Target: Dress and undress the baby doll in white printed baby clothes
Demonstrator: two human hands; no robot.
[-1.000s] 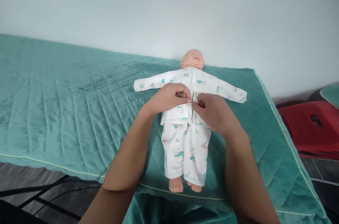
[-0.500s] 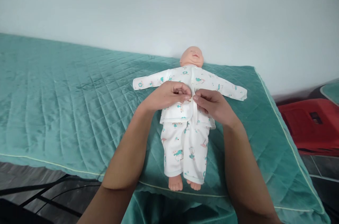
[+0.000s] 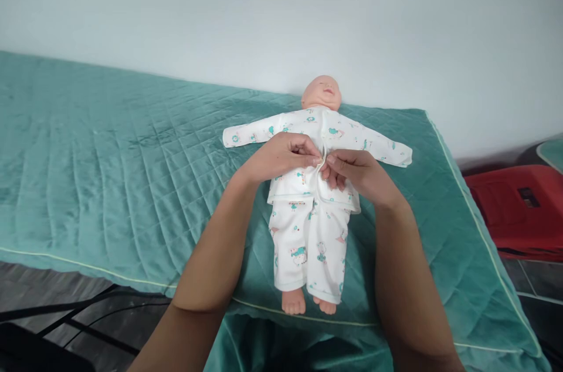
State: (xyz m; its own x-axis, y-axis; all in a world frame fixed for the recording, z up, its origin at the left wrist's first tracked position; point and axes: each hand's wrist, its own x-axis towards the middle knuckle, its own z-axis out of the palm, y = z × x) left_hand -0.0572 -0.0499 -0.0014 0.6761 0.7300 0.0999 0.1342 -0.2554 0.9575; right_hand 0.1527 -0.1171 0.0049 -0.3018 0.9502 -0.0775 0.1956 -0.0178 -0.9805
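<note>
A baby doll [image 3: 322,92] lies on its back, dressed in a white printed jacket [image 3: 290,122] and matching trousers [image 3: 292,249]. Its bare feet point towards me and its sleeves stretch out to both sides. My left hand [image 3: 288,155] pinches the jacket's front edge at the middle of the chest, thumb against fingers. Close beside it, my right hand [image 3: 354,169] pinches the other side of the front opening, its lower fingers tucked against the cloth. Whatever fastener lies between the fingertips is too small to make out. Above the hands the jacket front meets along the middle.
A green quilted cover [image 3: 132,184] spreads under the doll, up to a pale wall [image 3: 264,14]. On the right, past the cover's edge, stands a red plastic stool or chair [image 3: 519,210]. Dark metal bars [image 3: 65,316] show at the lower left.
The right hand's lower fingers have shifted inward and now show beneath the jacket's edge. Both hands stay at the same spot on the front; the view has moved slightly.
</note>
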